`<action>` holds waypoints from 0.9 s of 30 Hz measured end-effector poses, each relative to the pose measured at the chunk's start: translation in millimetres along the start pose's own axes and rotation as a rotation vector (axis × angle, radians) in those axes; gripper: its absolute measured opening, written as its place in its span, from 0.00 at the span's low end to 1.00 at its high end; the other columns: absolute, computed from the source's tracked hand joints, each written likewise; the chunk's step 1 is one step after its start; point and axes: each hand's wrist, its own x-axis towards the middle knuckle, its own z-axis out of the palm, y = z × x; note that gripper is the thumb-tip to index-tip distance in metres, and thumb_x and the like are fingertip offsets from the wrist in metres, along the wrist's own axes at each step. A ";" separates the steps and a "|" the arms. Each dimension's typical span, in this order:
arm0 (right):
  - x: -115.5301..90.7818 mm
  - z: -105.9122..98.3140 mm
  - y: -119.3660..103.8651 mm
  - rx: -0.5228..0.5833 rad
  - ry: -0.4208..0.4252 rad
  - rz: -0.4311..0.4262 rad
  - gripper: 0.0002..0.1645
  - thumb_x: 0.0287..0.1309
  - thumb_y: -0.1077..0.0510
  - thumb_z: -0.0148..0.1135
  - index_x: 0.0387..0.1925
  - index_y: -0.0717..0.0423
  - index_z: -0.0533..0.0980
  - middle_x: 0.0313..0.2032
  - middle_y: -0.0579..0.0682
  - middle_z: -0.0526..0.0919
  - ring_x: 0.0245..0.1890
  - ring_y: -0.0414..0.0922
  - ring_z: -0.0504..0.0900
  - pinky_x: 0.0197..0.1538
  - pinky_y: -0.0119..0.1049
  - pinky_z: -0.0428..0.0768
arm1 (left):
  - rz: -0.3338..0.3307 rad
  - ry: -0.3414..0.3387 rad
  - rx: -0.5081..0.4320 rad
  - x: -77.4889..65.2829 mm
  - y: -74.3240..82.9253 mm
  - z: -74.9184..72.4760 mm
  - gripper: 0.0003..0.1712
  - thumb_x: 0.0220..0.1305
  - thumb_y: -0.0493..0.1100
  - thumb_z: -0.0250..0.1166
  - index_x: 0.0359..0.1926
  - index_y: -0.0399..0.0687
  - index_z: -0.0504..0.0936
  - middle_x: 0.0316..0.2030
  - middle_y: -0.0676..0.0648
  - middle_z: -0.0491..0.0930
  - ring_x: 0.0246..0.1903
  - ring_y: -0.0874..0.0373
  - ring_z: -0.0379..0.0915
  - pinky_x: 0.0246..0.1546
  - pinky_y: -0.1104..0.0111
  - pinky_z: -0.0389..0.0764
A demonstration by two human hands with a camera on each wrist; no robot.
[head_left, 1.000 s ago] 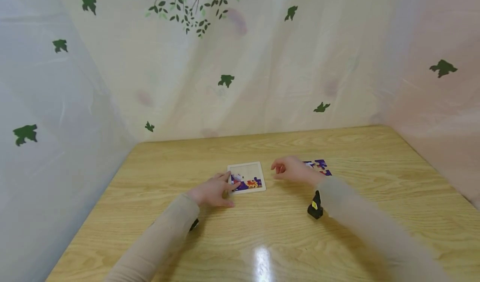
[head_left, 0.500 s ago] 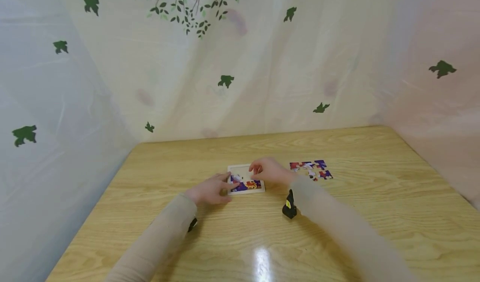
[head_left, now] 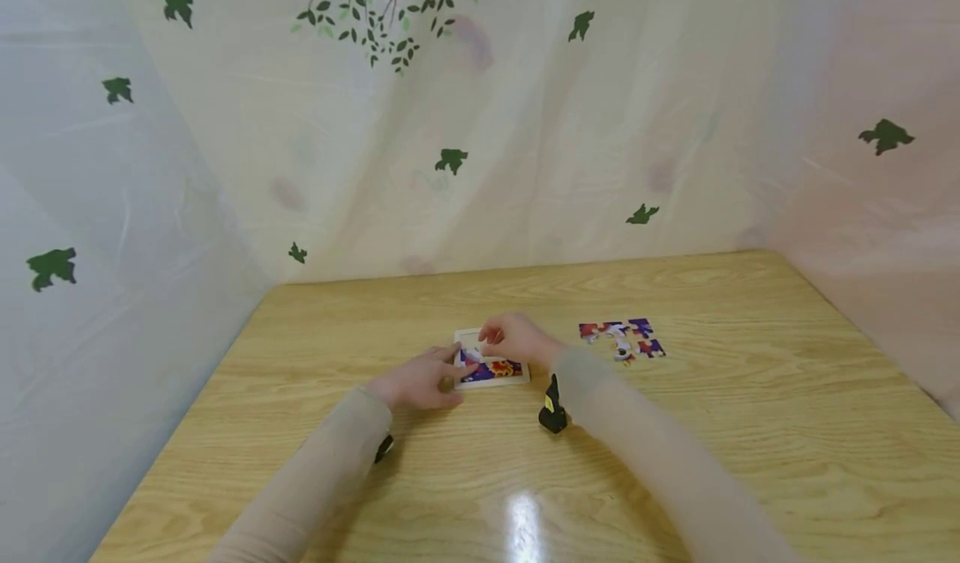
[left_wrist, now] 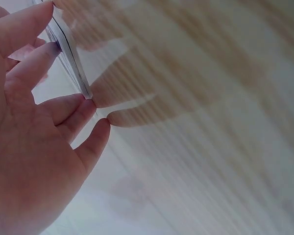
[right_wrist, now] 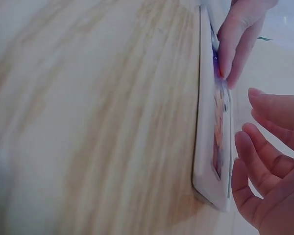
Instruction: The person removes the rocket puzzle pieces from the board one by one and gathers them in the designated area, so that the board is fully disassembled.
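Observation:
In the head view my left hand (head_left: 422, 381) lies at the left side of a white-rimmed puzzle tray (head_left: 492, 385), its fingers stretched out onto the rim and the fitted pieces. The left wrist view shows its fingertips along the tray's edge (left_wrist: 78, 73). My right hand (head_left: 517, 338) is over the tray's upper right part with fingers bent. In the right wrist view its fingers (right_wrist: 264, 156) curve close above the tray; I cannot tell whether a piece is between them. Purple and orange puzzle pieces (head_left: 501, 369) fill the tray's near part.
Several loose puzzle pieces (head_left: 622, 345) in purple, red and white lie right of the tray on the wooden table (head_left: 600, 480). A pale curtain (head_left: 525, 130) with leaf and bird prints hangs behind the table, and others flank it.
My right hand has moved left, from between the loose pieces and the tray to above the tray, uncovering the loose pieces. The left hand has stayed at the tray's left side.

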 end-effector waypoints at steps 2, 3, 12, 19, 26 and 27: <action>1.1 1.8 0.2 0.005 -0.010 0.007 0.10 0.58 0.60 0.64 0.41 0.59 0.79 0.36 0.51 0.83 0.37 0.44 0.80 0.44 0.36 0.79 | 0.003 -0.007 0.003 0.1 0.1 -0.3 0.30 0.65 0.51 0.60 0.67 0.58 0.66 0.73 0.37 0.47 0.70 0.35 0.44 0.68 0.45 0.53; 1.6 2.7 0.5 0.008 -0.015 0.013 0.10 0.58 0.60 0.63 0.41 0.59 0.79 0.36 0.51 0.83 0.37 0.43 0.80 0.44 0.36 0.79 | 0.006 -0.009 0.005 0.3 0.0 -0.4 0.30 0.65 0.51 0.60 0.67 0.58 0.66 0.73 0.36 0.47 0.70 0.35 0.44 0.68 0.45 0.53; 7.2 8.2 1.7 -0.037 -0.037 0.058 0.09 0.57 0.58 0.64 0.40 0.57 0.80 0.34 0.50 0.81 0.34 0.42 0.76 0.43 0.35 0.77 | 0.014 -0.027 0.027 1.6 -1.9 -1.2 0.31 0.66 0.51 0.59 0.68 0.56 0.65 0.73 0.36 0.46 0.70 0.35 0.44 0.68 0.45 0.52; 9.6 10.2 1.3 -0.060 -0.041 0.073 0.09 0.56 0.58 0.65 0.39 0.57 0.80 0.29 0.47 0.77 0.29 0.40 0.72 0.36 0.31 0.72 | 0.034 -0.034 0.057 -0.6 -1.7 -3.1 0.32 0.66 0.51 0.59 0.69 0.54 0.64 0.73 0.37 0.47 0.70 0.36 0.45 0.68 0.45 0.53; 10.2 10.8 -1.4 -0.051 -0.050 0.111 0.09 0.57 0.58 0.65 0.40 0.56 0.79 0.27 0.46 0.75 0.26 0.40 0.71 0.32 0.29 0.70 | 0.101 -0.017 0.080 -5.4 -5.6 -3.7 0.31 0.66 0.50 0.59 0.68 0.49 0.66 0.71 0.35 0.51 0.69 0.36 0.48 0.67 0.45 0.55; 10.4 11.1 -1.3 -0.049 -0.052 0.118 0.09 0.57 0.58 0.66 0.40 0.55 0.79 0.27 0.46 0.75 0.26 0.40 0.71 0.31 0.29 0.70 | 0.106 -0.014 0.078 -6.1 -6.7 -3.6 0.30 0.66 0.50 0.59 0.67 0.49 0.67 0.71 0.35 0.51 0.69 0.36 0.49 0.67 0.45 0.55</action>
